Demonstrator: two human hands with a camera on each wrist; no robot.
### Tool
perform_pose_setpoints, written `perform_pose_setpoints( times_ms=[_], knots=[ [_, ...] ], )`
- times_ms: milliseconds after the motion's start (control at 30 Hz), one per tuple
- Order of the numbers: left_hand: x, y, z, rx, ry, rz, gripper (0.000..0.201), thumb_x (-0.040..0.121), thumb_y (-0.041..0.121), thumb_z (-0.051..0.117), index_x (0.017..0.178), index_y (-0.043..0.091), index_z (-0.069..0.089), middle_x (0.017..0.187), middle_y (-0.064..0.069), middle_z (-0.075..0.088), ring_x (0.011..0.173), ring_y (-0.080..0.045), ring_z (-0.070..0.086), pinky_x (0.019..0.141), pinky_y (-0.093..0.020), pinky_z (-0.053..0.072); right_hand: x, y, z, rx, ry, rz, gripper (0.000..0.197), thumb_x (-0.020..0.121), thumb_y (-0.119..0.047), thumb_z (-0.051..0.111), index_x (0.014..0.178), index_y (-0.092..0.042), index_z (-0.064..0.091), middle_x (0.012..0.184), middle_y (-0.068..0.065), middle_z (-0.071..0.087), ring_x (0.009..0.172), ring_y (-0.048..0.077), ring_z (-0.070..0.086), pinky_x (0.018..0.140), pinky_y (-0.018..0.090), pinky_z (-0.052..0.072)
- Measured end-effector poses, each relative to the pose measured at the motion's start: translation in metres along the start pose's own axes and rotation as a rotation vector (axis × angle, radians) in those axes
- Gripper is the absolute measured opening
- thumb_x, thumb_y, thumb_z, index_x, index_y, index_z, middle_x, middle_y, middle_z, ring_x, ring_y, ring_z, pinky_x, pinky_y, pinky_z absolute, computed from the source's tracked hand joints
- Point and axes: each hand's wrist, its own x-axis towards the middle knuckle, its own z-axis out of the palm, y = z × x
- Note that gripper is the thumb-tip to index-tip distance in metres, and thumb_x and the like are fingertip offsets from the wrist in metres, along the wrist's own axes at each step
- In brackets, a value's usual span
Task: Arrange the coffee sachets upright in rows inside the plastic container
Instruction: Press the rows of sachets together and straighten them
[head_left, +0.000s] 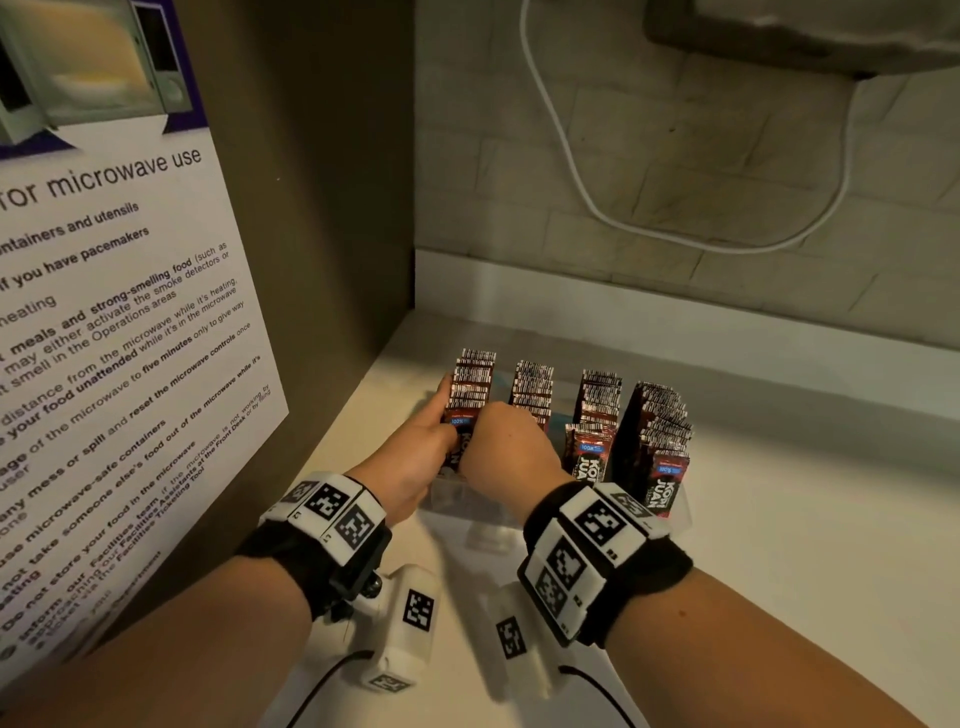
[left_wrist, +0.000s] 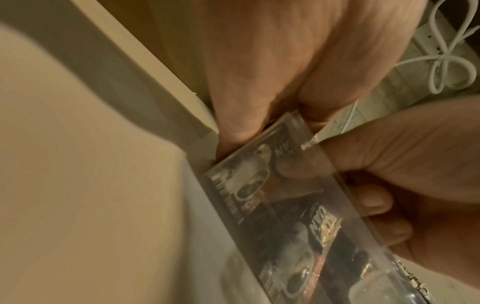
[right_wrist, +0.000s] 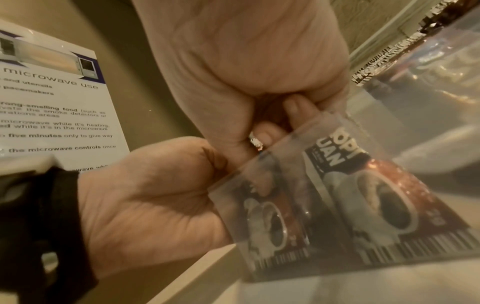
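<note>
A clear plastic container (head_left: 680, 512) stands on the white counter with several rows of dark red coffee sachets upright in it. My left hand (head_left: 415, 452) grips the container's left front corner beside the leftmost row (head_left: 470, 379), fingers along the side, thumb (right_wrist: 215, 164) on the front wall. My right hand (head_left: 504, 447) is curled over the front of that row, and its fingertips (right_wrist: 267, 135) pinch the top of a sachet (right_wrist: 270, 222) seen through the wall. The rightmost row (head_left: 660, 421) leans. One sachet (head_left: 589, 452) sits lower at the front of the third row.
A brown panel with a microwave-use poster (head_left: 104, 312) rises close on the left. A tiled wall with a hanging white cable (head_left: 571, 171) runs behind the container. White counter (head_left: 805, 519) stretches to the right. An appliance (head_left: 805, 31) hangs at the top right.
</note>
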Motion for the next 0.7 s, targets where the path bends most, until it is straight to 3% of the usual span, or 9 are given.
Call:
perform_pose_setpoints(
  times_ms=[167,267,333,433,533,567,633,700],
  knots=[
    [0.004,-0.002,-0.002,-0.002,-0.002,-0.010,0.078,0.090,-0.010,0.029,0.148,0.042,0.030,0.137,-0.007,0.051,0.115,-0.028,0.058,0.076,-0.034,0.056,0.000,0.001,-0.004,0.044,-0.010,-0.007,0.006,0.085,-0.011,0.058,0.083,-0.015,0.054,0.077,0.003,0.052,0.075,0.024,0.056,0.065,0.027,0.043],
    [0.003,0.002,-0.004,-0.022,0.019,-0.034,0.086,0.083,-0.015,0.034,0.152,0.034,0.023,0.146,-0.007,0.043,0.119,-0.027,0.053,0.080,-0.034,0.052,-0.006,0.006,-0.021,0.091,0.001,-0.027,0.006,0.082,-0.012,0.064,0.077,-0.010,0.059,0.067,0.001,0.056,0.066,0.021,0.058,0.058,0.026,0.046],
    [-0.001,0.011,-0.004,-0.012,0.060,-0.006,0.087,0.084,-0.014,0.038,0.154,0.031,0.016,0.153,0.000,0.032,0.123,-0.018,0.046,0.078,-0.030,0.045,-0.011,0.016,-0.040,0.158,0.072,-0.028,0.005,0.079,-0.011,0.067,0.077,-0.006,0.067,0.068,0.006,0.065,0.066,0.023,0.065,0.059,0.029,0.054],
    [-0.010,0.031,-0.001,0.235,0.212,0.174,0.072,0.091,0.001,0.050,0.152,0.029,0.025,0.153,0.008,0.032,0.111,-0.004,0.045,0.075,-0.026,0.041,-0.018,0.039,-0.069,0.218,0.300,0.013,0.011,0.076,-0.006,0.065,0.080,-0.014,0.072,0.079,0.008,0.072,0.076,0.025,0.069,0.070,0.032,0.056],
    [-0.019,0.045,0.013,0.513,0.296,0.491,0.050,0.090,0.002,0.057,0.136,0.021,0.050,0.135,0.001,0.051,0.115,-0.008,0.052,0.095,-0.024,0.042,-0.024,0.057,-0.082,0.152,0.379,0.052,0.023,0.077,-0.005,0.064,0.093,-0.018,0.072,0.091,0.005,0.072,0.088,0.023,0.066,0.073,0.027,0.050],
    [-0.022,0.047,0.021,0.502,0.252,0.523,0.043,0.089,0.001,0.057,0.128,0.019,0.057,0.127,0.000,0.057,0.113,-0.009,0.054,0.098,-0.024,0.042,-0.026,0.059,-0.082,0.128,0.368,0.065,0.026,0.078,-0.005,0.062,0.099,-0.017,0.070,0.095,0.006,0.071,0.091,0.025,0.065,0.072,0.028,0.049],
    [-0.031,0.048,0.041,0.353,0.094,0.449,0.026,0.094,0.011,0.056,0.116,0.022,0.061,0.114,0.002,0.064,0.107,-0.009,0.059,0.097,-0.026,0.045,-0.032,0.061,-0.078,0.138,0.368,0.092,0.031,0.081,-0.006,0.058,0.110,-0.014,0.065,0.101,0.008,0.068,0.095,0.028,0.063,0.071,0.026,0.044],
    [-0.041,0.051,0.061,0.176,-0.062,0.303,0.023,0.099,0.028,0.047,0.120,0.026,0.057,0.120,0.005,0.062,0.116,-0.010,0.057,0.101,-0.027,0.042,-0.039,0.062,-0.074,0.252,0.385,0.123,0.032,0.083,-0.006,0.056,0.115,-0.009,0.061,0.102,0.011,0.067,0.094,0.030,0.063,0.073,0.028,0.045]
  ],
)
